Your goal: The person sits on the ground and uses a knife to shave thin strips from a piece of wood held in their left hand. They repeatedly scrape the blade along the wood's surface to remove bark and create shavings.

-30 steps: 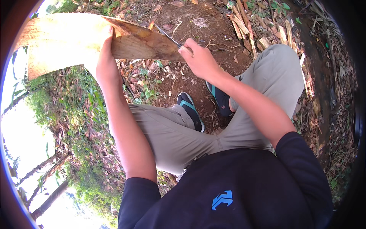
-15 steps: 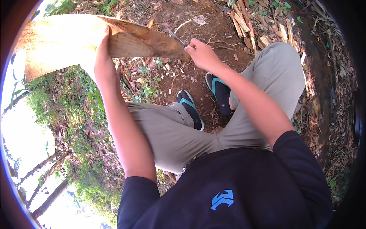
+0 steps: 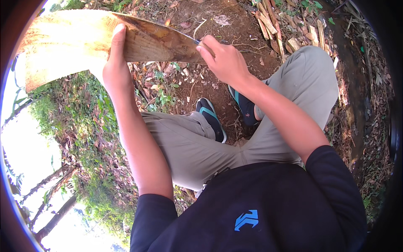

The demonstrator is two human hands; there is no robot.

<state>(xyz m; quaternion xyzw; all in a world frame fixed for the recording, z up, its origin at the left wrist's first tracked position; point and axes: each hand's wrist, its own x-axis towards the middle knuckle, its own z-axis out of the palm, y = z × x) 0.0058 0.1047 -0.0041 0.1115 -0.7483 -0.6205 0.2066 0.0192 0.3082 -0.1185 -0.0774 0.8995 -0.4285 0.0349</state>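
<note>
My left hand grips a broad, pale brown sheet of dry bark or palm sheath at its middle and holds it up in front of me. The sheet tapers to a darker point on the right. My right hand is closed around a small tool with a thin blade, and the blade touches the tapered tip of the sheet. Most of the tool is hidden inside my fist. I sit with bent knees in grey trousers.
Bare brown earth with dry leaves lies below the sheet. Split sticks and wood strips are piled at the upper right. My feet wear dark sandals with teal straps. Grass and weeds slope away on the left.
My right hand has moved up and a little left along the sheet's tapered edge. My left hand has kept its hold, and the sheet has shifted slightly.
</note>
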